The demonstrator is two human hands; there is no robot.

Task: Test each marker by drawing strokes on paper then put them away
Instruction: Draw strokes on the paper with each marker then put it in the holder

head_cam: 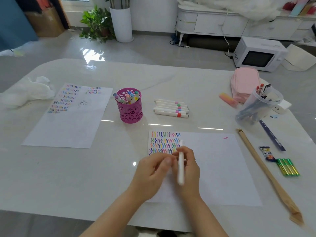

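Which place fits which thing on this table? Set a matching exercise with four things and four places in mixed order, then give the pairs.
Things
1. magenta cup
2. row of white markers
3. single white marker
4. pink pencil case

Places
A. far right, behind the clear tub
B. gripped by the right hand over the near paper
C. standing just right of the left paper
D. lying side by side on the table

Pairs: 1-C, 2-D, 3-B, 4-A
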